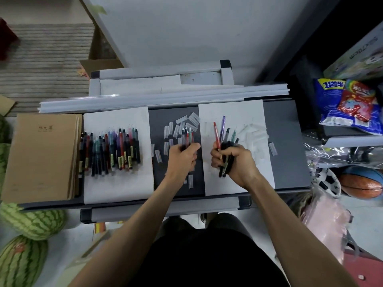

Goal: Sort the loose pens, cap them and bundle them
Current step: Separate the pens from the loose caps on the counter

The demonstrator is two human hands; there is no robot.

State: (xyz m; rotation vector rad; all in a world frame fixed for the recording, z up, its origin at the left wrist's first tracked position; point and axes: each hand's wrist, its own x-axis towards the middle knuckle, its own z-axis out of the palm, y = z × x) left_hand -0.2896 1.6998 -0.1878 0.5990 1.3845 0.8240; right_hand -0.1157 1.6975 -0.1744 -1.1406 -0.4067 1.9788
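A row of several coloured pens (112, 151) lies side by side on the left white sheet (116, 189). Several clear pen caps (182, 126) are scattered on the dark table strip (178, 189) between the two sheets. My left hand (183, 157) grips a small bunch of pens (187, 135) over that strip, tips pointing away. My right hand (232, 161) clutches a fan of pens (224, 134), red, purple, green and black, above the right white sheet (232, 112). More clear caps (253, 133) lie on that sheet beside my right hand.
A brown notebook stack (43, 156) sits at the table's left end. Long white strips (163, 97) run along the far edge. Watermelons (35, 222) lie on the floor at left. Snack bags (348, 104), a basketball (361, 185) and a pink bag (327, 222) crowd the right.
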